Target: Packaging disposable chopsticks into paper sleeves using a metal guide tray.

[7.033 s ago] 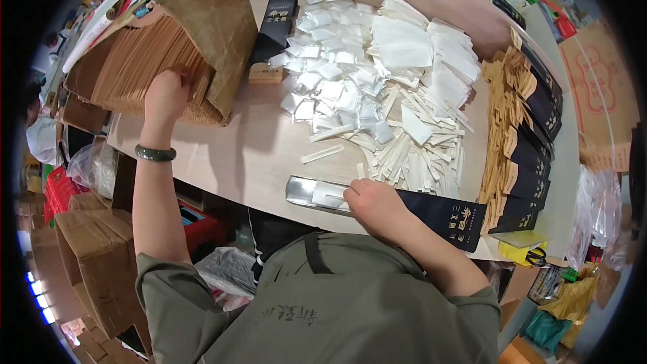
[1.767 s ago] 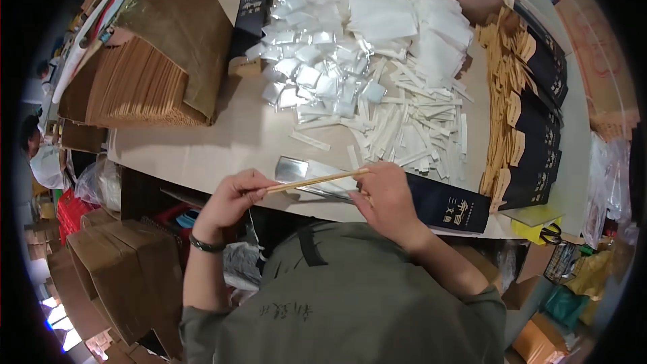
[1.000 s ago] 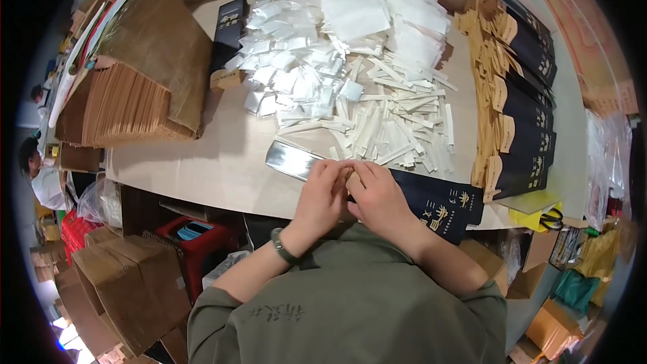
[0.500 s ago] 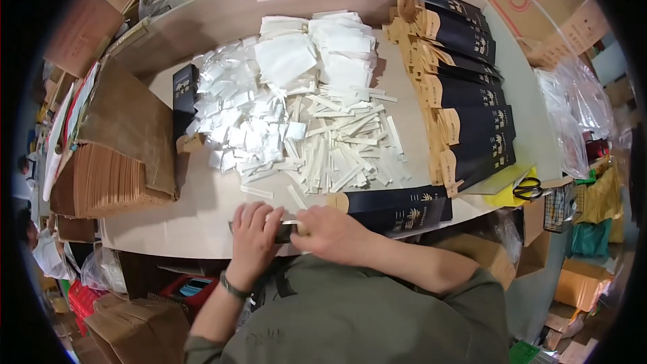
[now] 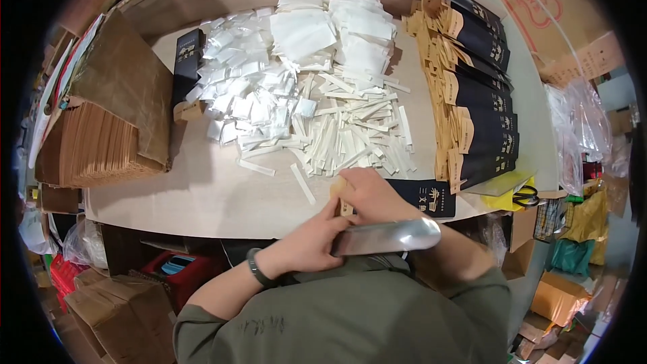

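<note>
Nearest the body, the left hand (image 5: 306, 246) is closed around the near end of a long silver foil pouch (image 5: 387, 236), fingers wrapped over its edge. The pouch lies almost level in front of the chest, just off the table edge (image 5: 202, 212). It looks thin, light and slick, and likely to crease or buckle if pinched in the middle, so a hold along the flat sealed end, thumb on top and fingers beneath, seems the safest one.

Just beyond, the right hand (image 5: 371, 195) is curled, its fingertips pinching a small tan wooden stick (image 5: 340, 195) that stands at the pouch's mouth. The stick looks stiff and light, easy to hold at its end between 2 fingers. Touching that hand on the right lies a black printed sleeve (image 5: 428, 197), flat on the table.

Further out, a loose heap of white paper-wrapped sticks (image 5: 357, 135) spreads across the middle of the table, with a pile of small clear sachets (image 5: 246, 91) to its left. At the right, a row of black and tan sleeves (image 5: 482, 87) overlaps like shingles. At the far left sits a stack of brown paper bags (image 5: 98, 145).
</note>
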A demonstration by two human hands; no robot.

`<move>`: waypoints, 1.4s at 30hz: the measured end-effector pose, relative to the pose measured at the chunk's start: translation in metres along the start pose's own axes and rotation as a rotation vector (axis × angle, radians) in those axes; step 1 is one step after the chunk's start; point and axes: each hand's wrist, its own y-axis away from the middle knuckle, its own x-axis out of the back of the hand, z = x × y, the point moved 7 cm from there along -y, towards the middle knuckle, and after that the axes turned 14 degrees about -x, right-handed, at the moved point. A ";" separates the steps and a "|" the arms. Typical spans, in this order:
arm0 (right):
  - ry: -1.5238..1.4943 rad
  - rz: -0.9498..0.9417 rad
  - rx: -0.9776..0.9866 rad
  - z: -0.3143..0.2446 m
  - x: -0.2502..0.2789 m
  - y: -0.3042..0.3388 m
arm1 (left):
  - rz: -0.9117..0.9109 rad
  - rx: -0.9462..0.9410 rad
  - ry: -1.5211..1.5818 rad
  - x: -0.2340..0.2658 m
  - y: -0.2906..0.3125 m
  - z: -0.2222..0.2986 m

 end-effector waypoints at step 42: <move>0.428 0.077 -0.194 0.116 0.058 -0.295 | 0.281 0.071 -1.065 0.201 -0.049 -0.106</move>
